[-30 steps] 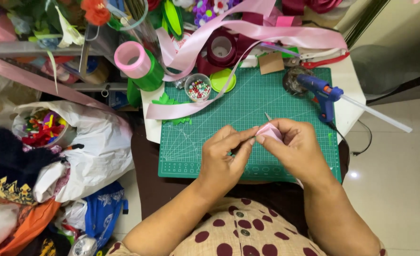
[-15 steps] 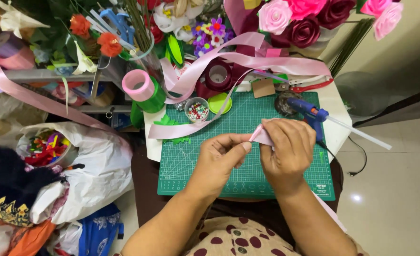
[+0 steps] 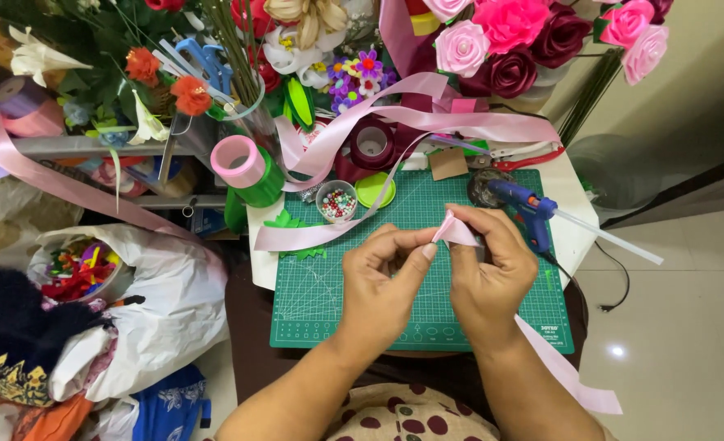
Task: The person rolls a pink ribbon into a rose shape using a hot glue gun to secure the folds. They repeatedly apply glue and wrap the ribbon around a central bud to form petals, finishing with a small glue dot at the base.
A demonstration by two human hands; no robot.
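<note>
Folded pink ribbon (image 3: 452, 231) between left hand (image 3: 382, 282) and right hand (image 3: 492, 273) over green cutting mat (image 3: 329, 302)

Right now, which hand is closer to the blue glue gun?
The right hand. It sits just left of the glue gun, almost touching it. The left hand is farther away, on the other side of the right one.

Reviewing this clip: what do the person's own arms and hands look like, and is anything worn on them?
Both forearms are bare, with no sleeves in view. The left hand and right hand show no gloves, rings or watch. A beige garment with maroon dots shows at the bottom edge.
</note>
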